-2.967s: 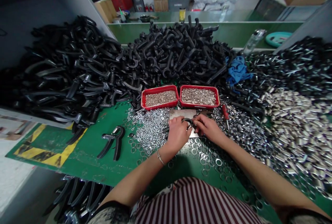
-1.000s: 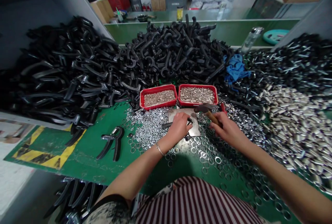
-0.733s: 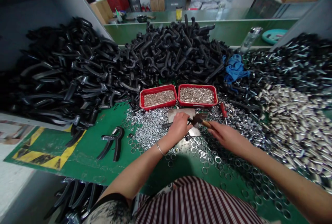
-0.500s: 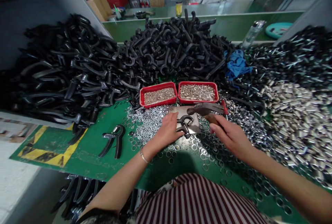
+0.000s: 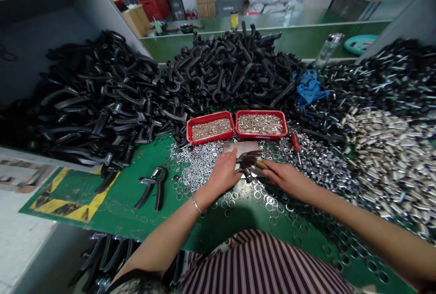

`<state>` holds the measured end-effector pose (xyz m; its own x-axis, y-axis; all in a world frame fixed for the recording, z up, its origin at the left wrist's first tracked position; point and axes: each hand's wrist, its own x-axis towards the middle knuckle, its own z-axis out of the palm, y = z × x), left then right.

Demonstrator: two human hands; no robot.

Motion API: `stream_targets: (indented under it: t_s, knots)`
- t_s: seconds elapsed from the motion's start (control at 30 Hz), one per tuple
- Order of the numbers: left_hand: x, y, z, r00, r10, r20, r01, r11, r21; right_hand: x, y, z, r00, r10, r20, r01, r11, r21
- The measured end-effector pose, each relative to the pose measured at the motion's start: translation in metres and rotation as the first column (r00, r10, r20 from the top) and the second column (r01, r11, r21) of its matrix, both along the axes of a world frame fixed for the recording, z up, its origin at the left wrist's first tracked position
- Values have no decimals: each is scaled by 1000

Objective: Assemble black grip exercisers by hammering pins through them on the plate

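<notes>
On the metal plate [image 5: 242,148], left hand [image 5: 223,173] fingers pinning a black part [image 5: 245,172], right hand [image 5: 284,178] fingers wrapped round a hammer [image 5: 254,163]

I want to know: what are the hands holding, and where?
The right hand grips a hammer by its wooden handle. The left hand steadies a small black part by its side.

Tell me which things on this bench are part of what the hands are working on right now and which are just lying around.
In use:
left hand pressing down the black part
right hand gripping the hammer
metal plate under the part

Lying about:
finished hand gripper
red screwdriver
blue cloth
two red trays
loose washers
</notes>
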<state>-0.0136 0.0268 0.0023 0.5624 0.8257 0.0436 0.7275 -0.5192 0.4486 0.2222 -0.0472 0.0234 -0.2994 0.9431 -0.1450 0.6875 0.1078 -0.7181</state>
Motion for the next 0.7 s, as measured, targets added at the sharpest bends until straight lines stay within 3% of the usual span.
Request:
stream_targets:
  t_s: [0.07,0.13,0.2,0.23,0.27,0.33,0.43,0.57,0.7]
  knots:
    - [-3,2,10,997,35,67,-29,996,-86,9,-1,-6,990,-82,-114,63,984,-164]
    - [-6,5,20,981,97,170,-43,955,-293,22,-1,-8,980,-177,-94,154,966,-208]
    - [-8,9,24,949,159,273,5,856,-516,40,3,-4,977,-202,67,208,974,-94]
    - [-8,11,24,934,179,309,29,825,-564,49,6,-1,962,-214,169,218,976,-5]
    - [-9,12,22,925,191,328,23,835,-550,59,11,1,932,-245,267,232,969,82]
    - [-10,14,13,933,189,307,-66,927,-368,76,24,3,824,-370,430,307,928,210]
    - [-15,17,-3,967,139,213,-119,987,-103,91,45,-5,640,-475,604,422,874,240]
    - [-26,20,-15,981,44,190,-30,997,-77,93,62,-15,580,-411,703,446,883,148]
    - [-27,21,-16,978,29,206,-18,998,-57,98,59,3,532,-461,710,463,861,212]
